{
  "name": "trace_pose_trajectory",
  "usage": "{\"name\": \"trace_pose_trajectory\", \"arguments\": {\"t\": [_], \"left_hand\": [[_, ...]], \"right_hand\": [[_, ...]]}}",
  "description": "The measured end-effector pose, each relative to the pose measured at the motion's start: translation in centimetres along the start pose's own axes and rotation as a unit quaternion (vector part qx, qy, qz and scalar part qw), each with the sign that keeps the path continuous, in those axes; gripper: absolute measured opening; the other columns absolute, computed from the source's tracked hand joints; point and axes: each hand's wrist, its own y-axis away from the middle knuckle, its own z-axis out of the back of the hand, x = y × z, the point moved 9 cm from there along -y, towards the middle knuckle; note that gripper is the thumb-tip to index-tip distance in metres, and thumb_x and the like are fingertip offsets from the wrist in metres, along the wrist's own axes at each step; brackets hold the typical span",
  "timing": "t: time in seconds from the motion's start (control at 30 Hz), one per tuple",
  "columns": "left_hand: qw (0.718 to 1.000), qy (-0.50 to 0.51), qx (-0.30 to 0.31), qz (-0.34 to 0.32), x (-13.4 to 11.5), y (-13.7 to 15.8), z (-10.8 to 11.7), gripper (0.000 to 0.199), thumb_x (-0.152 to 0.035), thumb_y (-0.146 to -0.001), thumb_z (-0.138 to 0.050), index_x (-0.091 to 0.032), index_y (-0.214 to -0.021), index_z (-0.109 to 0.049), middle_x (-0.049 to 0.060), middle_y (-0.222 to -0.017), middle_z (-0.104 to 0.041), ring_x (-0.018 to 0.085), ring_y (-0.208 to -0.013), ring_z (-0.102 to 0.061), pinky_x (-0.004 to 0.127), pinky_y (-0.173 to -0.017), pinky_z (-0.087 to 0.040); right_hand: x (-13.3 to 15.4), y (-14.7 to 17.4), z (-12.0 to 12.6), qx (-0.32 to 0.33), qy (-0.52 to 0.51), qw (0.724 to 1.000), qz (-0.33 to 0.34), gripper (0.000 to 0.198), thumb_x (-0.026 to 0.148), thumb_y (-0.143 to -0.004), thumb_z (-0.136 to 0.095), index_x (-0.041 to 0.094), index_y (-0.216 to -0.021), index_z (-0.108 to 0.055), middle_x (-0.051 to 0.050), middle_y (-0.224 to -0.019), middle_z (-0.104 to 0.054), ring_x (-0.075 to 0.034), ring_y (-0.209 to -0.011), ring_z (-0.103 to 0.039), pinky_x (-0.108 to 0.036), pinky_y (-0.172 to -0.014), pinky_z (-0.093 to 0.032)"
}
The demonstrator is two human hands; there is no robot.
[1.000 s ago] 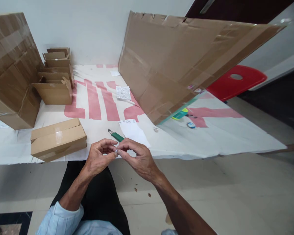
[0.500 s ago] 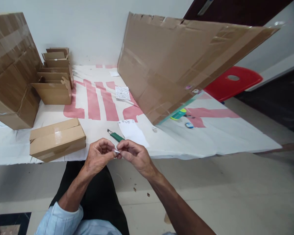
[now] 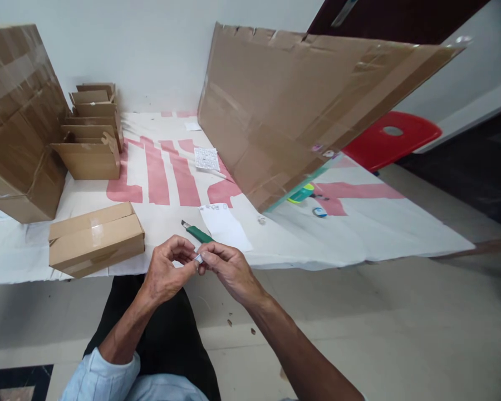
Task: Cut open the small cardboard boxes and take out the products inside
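Note:
Both my hands meet at the table's front edge, pinching a small whitish piece between the fingertips; it is too small to name. My left hand is closed on its left side, with thumb and fingers together. From the right, my right hand pinches the same piece. Just beyond the fingers lies a green utility knife with its blade end pointing to the upper left. A white paper sheet rests beside the knife. To the left of my hands is a closed, taped cardboard box.
Several open small boxes stand in a row beside a large carton. A tall cardboard sheet leans across the table. Near its lower edge are a green tape dispenser and a blue roll. A red chair stands behind.
The fingertips have shifted slightly on the small whitish piece, and its tilt has changed. The view has moved a little; the objects on the table stay in place.

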Motion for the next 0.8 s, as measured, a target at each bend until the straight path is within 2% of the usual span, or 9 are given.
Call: {"name": "trace_pose_trajectory", "arguments": {"t": [0.2, 0.3, 0.53, 0.7, 0.8], "left_hand": [[0.997, -0.043, 0.014, -0.056, -0.5, 0.2, -0.2, 0.01, -0.014, -0.081, -0.074, -0.019, -0.087, -0.067, 0.0, -0.076, -0.074, 0.014, -0.07, -0.071, 0.025, -0.072, -0.057], [0.995, -0.067, 0.02, -0.068, 0.1, 0.0, -0.4, 0.012, -0.009, -0.08, -0.069, -0.019, -0.086, -0.067, -0.001, -0.077, -0.074, 0.014, -0.07, -0.071, 0.025, -0.073, -0.057], [0.992, -0.102, 0.029, -0.071, 1.5, -1.0, -1.5, 0.009, -0.012, -0.08, -0.066, -0.019, -0.081, -0.069, -0.001, -0.075, -0.074, 0.015, -0.071, -0.069, 0.026, -0.074, -0.057], [0.984, -0.145, 0.062, -0.088, 2.7, -2.5, -3.2, 0.016, -0.009, -0.083, -0.061, -0.019, -0.084, -0.074, 0.001, -0.078, -0.077, 0.016, -0.073, -0.071, 0.027, -0.076, -0.057], [0.955, -0.242, 0.1, -0.137, 3.4, -4.2, -5.5, 0.028, -0.003, -0.085, -0.057, -0.02, -0.097, -0.077, 0.006, -0.096, -0.081, 0.021, -0.09, -0.076, 0.033, -0.089, -0.059]], "right_hand": [[-1.4, -0.1, -0.5, 0.024, -0.071, 0.996, -0.051, 0.048, 0.067, -0.082, -0.085, 0.021, -0.077, -0.069, 0.001, -0.067, -0.066, -0.014, -0.062, -0.06, -0.032, -0.07, -0.053], [-1.5, -0.3, 0.0, 0.018, -0.049, 0.998, -0.037, 0.052, 0.071, -0.082, -0.083, 0.022, -0.077, -0.068, 0.001, -0.068, -0.066, -0.015, -0.064, -0.061, -0.033, -0.071, -0.053], [-2.7, -0.6, 1.9, 0.02, -0.005, 0.999, -0.027, 0.051, 0.071, -0.087, -0.077, 0.021, -0.082, -0.068, 0.0, -0.069, -0.067, -0.016, -0.067, -0.062, -0.034, -0.075, -0.053], [-3.3, -1.2, 4.4, 0.029, 0.01, 0.999, -0.025, 0.05, 0.07, -0.089, -0.074, 0.021, -0.083, -0.067, 0.0, -0.069, -0.066, -0.015, -0.066, -0.061, -0.032, -0.074, -0.051], [-2.6, -2.5, 8.0, -0.023, 0.089, 0.996, 0.009, 0.047, 0.066, -0.091, -0.072, 0.021, -0.081, -0.067, 0.0, -0.069, -0.067, -0.016, -0.067, -0.06, -0.032, -0.074, -0.051]]}}
